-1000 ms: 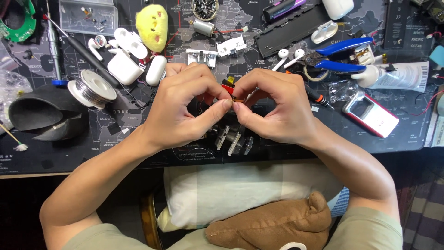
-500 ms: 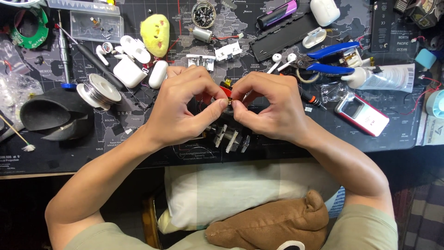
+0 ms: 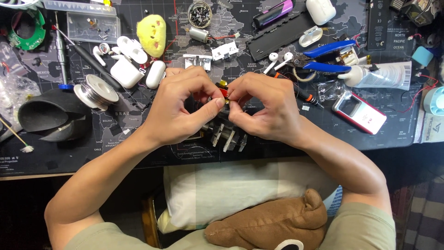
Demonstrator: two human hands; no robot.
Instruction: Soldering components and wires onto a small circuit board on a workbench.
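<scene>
Hands (image 3: 226,104) still around red part (image 3: 224,92)

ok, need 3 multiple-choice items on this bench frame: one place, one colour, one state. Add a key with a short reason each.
1. Where does the solder spool lie?
A. beside the left hand
B. beside the right hand
C. on the pillow

2. What colour are the pliers' handles?
A. green
B. blue
C. yellow

3. How are the hands occupied?
A. both flat on the mat
B. one lifted away
C. both pinching one small part

Key: 1 A, the spool sits outside the left hand. 2 B, both handles are blue. 3 C, left hand and right hand meet fingertips on a small red and yellow part.
</scene>
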